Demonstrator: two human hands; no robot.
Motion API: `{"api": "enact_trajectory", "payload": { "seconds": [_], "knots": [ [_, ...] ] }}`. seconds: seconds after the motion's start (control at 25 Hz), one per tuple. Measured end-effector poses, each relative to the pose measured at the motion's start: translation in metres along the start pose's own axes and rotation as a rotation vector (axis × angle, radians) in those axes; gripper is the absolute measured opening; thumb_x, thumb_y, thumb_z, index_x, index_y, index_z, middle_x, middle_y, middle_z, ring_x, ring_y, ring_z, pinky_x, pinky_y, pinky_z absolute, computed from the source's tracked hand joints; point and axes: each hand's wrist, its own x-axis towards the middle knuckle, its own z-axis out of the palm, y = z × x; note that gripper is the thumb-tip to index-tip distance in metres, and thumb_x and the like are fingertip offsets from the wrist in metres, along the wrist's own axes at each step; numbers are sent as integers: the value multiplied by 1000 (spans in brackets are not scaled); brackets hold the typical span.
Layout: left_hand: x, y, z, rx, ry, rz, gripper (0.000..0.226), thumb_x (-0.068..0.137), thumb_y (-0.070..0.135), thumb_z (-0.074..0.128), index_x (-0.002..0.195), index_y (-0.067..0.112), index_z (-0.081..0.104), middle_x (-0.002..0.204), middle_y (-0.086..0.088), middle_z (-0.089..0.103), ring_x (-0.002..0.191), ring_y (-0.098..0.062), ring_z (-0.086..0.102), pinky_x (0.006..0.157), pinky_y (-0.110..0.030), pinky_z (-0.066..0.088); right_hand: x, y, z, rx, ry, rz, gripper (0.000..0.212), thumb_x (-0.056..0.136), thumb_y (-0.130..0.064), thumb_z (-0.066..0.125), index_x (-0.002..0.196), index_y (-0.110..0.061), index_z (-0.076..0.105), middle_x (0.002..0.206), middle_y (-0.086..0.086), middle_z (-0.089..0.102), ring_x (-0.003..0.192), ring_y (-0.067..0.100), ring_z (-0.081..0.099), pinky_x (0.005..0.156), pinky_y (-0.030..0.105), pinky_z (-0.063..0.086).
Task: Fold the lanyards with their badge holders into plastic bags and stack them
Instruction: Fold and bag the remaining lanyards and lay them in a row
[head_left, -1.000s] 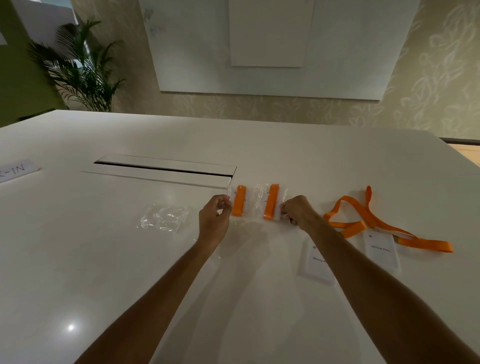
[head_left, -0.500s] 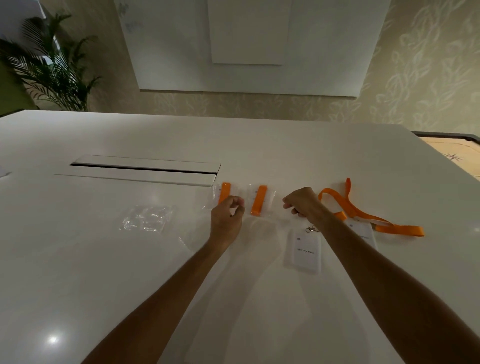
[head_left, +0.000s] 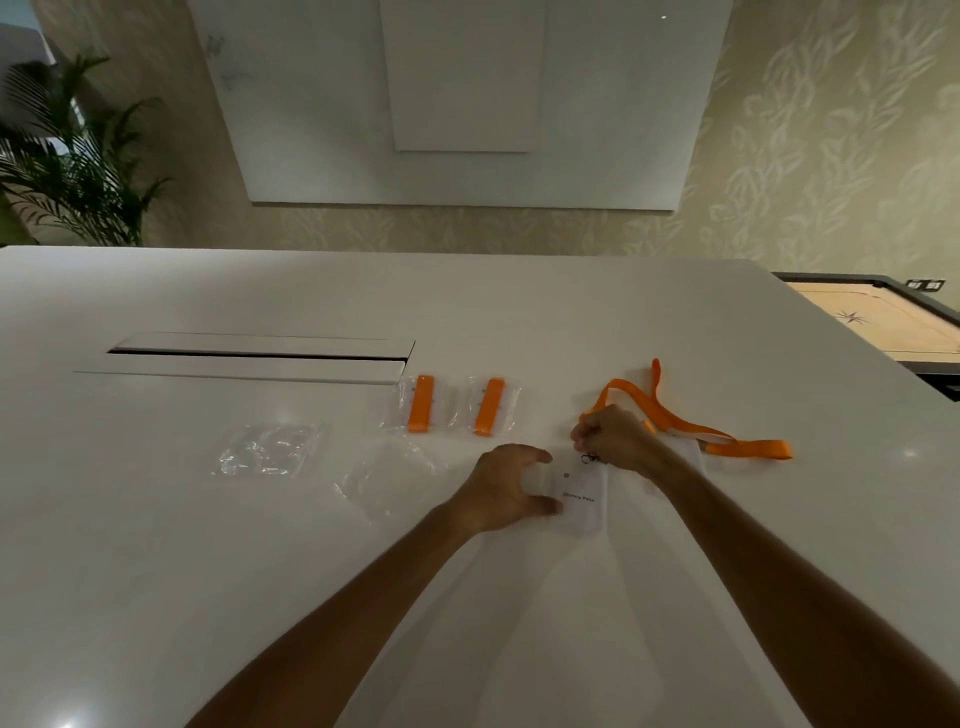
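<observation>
White bench (head_left: 156, 571) carries everything. Left hand (head_left: 511, 486) near centre, fingers spread in a loose curl, thumb and fingertips touching the left edge of a badge holder (head_left: 584, 501) lying flat with a printed name on it; grip looks released, not clearly closed round the holder. Right hand (head_left: 615, 439) just at 1 o'clock of that holder, grip clenched, pinching at the holder's metal clip (head_left: 589, 458) end; exactly what is pinched, cannot tell. Loose orange lanyard (head_left: 691, 423) trails from behind the right hand toward 3 o'clock, over a second badge holder (head_left: 693, 454), mostly hidden by the wrist. Two bagged lanyards (head_left: 421, 410) (head_left: 489, 414) side by side at 11 o'clock of the hands, apart, not stacked. Empty plastic bag (head_left: 387, 480) flat at 9 o'clock of left hand; crumpled bags (head_left: 267, 449) farther toward 9 o'clock. Cable slot (head_left: 260, 353) at 10 o'clock.
</observation>
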Motion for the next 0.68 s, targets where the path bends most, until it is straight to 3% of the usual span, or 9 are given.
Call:
{"api": "enact_trajectory", "payload": {
  "seconds": [0.12,0.36,0.52,0.6,0.68],
  "knots": [
    [-2,5,5,183,-59,39,77,71,46,75,136,18,43,141,-2,46,130,-20,40,112,-39,29,-6,2,-1,-128,1,-58,18,86,-4,58,97,-8,72,94,1,67,93,15,62,73,18,45],
    [2,6,10,131,-96,-54,90,74,40,75,145,16,25,148,-4,36,135,-23,32,114,-38,26,-13,-10,-1,-354,-90,-147,28,89,-4,51,109,-12,69,117,2,66,109,17,58,91,26,45],
    [6,9,13,-12,-62,-66,105,67,26,82,148,15,15,139,-4,48,128,-22,44,103,-28,35,-15,-25,-13,-126,-75,-227,32,85,8,50,106,-6,71,112,5,68,109,18,61,87,21,46],
    [8,12,14,-131,0,-52,95,67,13,81,144,17,25,124,-6,61,112,-21,58,88,-24,45,-18,-33,-22,24,-80,-273,36,83,12,49,105,-6,71,107,6,70,105,17,63,88,23,50],
    [11,15,12,-278,73,-82,74,68,4,78,133,16,44,110,-8,69,99,-20,65,82,-27,53,-22,-38,-28,209,-112,-300,42,81,15,46,106,-10,69,103,7,70,101,16,64,88,25,50]
  ]
}}
